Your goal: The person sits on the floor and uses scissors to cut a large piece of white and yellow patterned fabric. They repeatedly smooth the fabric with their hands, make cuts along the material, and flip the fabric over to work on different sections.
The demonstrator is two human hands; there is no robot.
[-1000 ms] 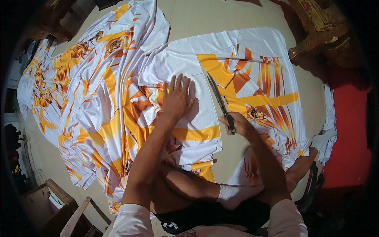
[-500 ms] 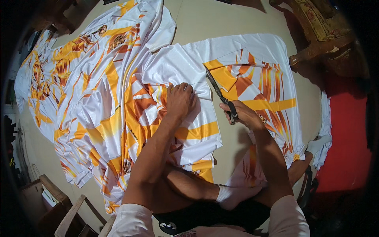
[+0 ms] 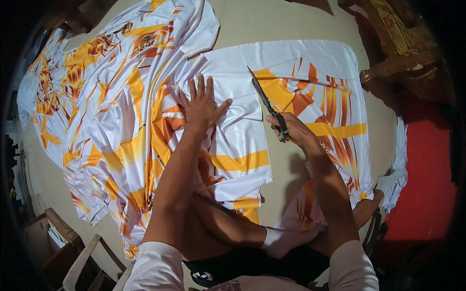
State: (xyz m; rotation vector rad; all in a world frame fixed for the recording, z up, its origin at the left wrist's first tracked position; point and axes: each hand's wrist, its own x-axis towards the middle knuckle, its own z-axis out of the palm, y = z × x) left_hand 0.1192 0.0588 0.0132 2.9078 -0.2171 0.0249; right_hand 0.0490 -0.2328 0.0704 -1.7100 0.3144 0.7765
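Large white cloth with yellow, orange and brown printed patterns (image 3: 111, 116) lies rumpled over the floor on the left. My left hand (image 3: 201, 109) rests on it with fingers spread, pressing near a plain white part (image 3: 238, 111). My right hand (image 3: 289, 126) grips black scissors (image 3: 263, 94), whose blades point up and away from me along the edge of the right-hand fabric panel (image 3: 330, 128), by its yellow corner. A strip of bare floor shows between the panels below the scissors.
I sit cross-legged on the pale tiled floor (image 3: 272, 22) in white socks (image 3: 388, 180). Carved wooden furniture (image 3: 398, 68) stands at upper right, above a red surface (image 3: 415, 179). A worn wooden chair frame (image 3: 87, 257) and a wooden box (image 3: 58, 223) are at lower left.
My left hand has slid up and left, its fingers going from bunched half a second ago to spread. My right hand with the scissors has moved upward, away from me.
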